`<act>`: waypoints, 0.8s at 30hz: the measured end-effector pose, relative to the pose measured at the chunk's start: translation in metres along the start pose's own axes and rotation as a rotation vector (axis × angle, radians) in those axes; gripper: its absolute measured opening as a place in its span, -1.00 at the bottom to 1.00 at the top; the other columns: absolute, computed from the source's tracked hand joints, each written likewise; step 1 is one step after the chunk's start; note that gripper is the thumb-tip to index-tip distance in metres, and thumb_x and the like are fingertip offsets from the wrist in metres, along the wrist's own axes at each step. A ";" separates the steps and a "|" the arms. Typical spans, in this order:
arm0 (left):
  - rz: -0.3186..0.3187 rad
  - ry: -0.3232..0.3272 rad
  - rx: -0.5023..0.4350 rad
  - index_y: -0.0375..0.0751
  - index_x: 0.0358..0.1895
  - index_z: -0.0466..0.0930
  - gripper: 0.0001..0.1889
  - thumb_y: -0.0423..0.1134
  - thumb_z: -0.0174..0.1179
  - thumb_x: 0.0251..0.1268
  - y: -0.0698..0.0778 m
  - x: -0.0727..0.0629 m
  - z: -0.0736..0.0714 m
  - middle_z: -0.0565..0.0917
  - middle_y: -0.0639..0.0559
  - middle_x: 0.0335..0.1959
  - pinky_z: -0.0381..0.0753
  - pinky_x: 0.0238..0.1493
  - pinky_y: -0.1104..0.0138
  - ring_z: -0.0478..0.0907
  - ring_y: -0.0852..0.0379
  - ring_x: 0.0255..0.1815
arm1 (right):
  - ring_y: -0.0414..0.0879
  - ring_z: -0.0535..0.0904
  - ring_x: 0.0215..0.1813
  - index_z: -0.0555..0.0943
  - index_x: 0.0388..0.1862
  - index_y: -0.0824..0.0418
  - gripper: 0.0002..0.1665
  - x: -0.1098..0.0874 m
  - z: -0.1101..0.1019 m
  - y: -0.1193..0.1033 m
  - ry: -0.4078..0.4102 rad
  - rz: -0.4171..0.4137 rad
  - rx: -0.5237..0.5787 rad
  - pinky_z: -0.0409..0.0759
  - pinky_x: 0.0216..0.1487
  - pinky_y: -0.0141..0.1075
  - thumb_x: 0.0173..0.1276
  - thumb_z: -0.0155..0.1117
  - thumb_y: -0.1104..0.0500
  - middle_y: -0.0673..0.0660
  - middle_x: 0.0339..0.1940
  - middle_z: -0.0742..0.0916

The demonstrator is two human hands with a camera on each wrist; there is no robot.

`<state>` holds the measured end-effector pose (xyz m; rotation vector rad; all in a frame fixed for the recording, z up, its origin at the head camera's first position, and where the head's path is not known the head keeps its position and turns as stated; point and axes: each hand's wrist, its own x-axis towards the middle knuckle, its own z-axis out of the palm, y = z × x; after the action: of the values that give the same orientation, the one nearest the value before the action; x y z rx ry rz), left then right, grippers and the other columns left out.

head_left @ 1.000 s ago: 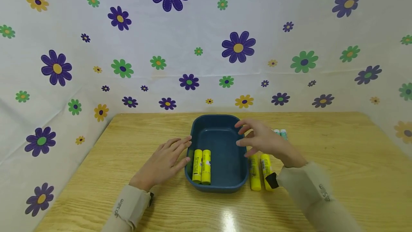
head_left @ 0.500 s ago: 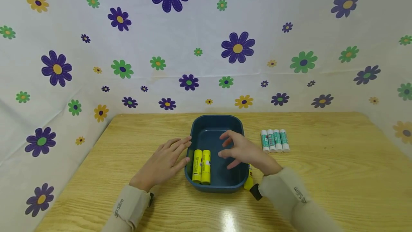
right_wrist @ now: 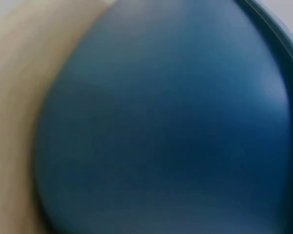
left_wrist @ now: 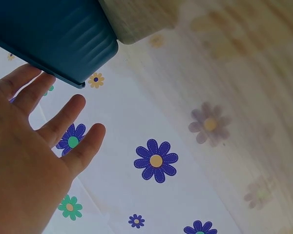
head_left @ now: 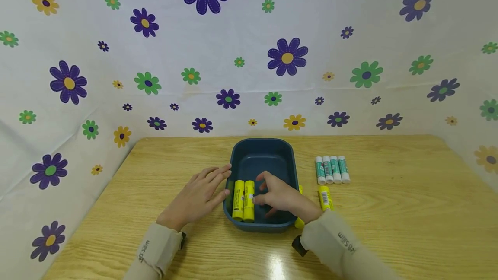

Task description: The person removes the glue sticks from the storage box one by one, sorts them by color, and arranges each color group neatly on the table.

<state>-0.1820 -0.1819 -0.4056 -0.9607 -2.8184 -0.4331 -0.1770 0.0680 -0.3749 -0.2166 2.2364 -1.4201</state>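
A dark blue tray [head_left: 268, 163] stands mid-table. Inside, along its left wall, two yellow glue sticks [head_left: 238, 202] lie side by side. My right hand [head_left: 282, 195] reaches over the tray's right rim, fingers spread and slightly bent, beside the right one of this pair; I cannot tell whether they touch. The right wrist view shows only the tray's blurred wall [right_wrist: 161, 122], not the hand. With straight fingers, my left hand [head_left: 198, 193] rests against the tray's left edge; in the left wrist view its fingertips [left_wrist: 44, 78] meet the rim.
Right of the tray, a yellow glue stick [head_left: 325, 198] lies partly behind the right sleeve, and another [head_left: 299, 223] is mostly covered by hand and tray. Several small green-and-white glue sticks [head_left: 332, 170] lie in a row farther back. A flowered cloth [head_left: 241, 46] hangs behind the table.
My right hand has moved left and toward me, from the tray's right rim to near the yellow glue sticks inside. The small glue sticks came into full view. The left hand stayed still.
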 end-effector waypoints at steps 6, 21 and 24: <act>0.007 0.002 -0.003 -0.28 0.48 0.37 -0.43 0.01 0.03 0.60 0.001 0.001 -0.001 0.27 -0.03 0.57 0.26 0.39 -0.22 0.25 -0.19 0.49 | 0.03 0.68 -0.19 0.25 0.44 0.40 -0.23 0.004 0.010 0.005 0.009 0.009 0.004 0.72 -0.36 -0.13 0.33 0.36 0.35 0.36 0.18 0.51; 0.006 0.012 0.006 -0.25 0.47 0.39 -0.43 0.02 0.04 0.59 0.000 0.002 0.001 0.29 -0.02 0.56 0.31 0.36 -0.23 0.26 -0.15 0.49 | 0.03 0.67 -0.26 0.07 0.54 0.44 0.08 0.011 0.022 0.005 -0.026 -0.046 0.085 0.74 -0.45 -0.12 0.13 0.45 0.46 0.28 -0.13 0.61; 0.001 0.008 0.011 -0.27 0.47 0.39 -0.43 0.02 0.04 0.59 0.000 0.001 0.002 0.29 -0.04 0.56 0.30 0.36 -0.23 0.25 -0.17 0.49 | 0.02 0.66 -0.28 0.10 0.52 0.43 0.06 0.011 0.023 0.005 -0.018 -0.053 0.073 0.73 -0.46 -0.13 0.11 0.46 0.47 0.27 -0.16 0.61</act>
<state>-0.1833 -0.1809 -0.4070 -0.9567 -2.8098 -0.4200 -0.1751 0.0479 -0.3902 -0.2651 2.1746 -1.5184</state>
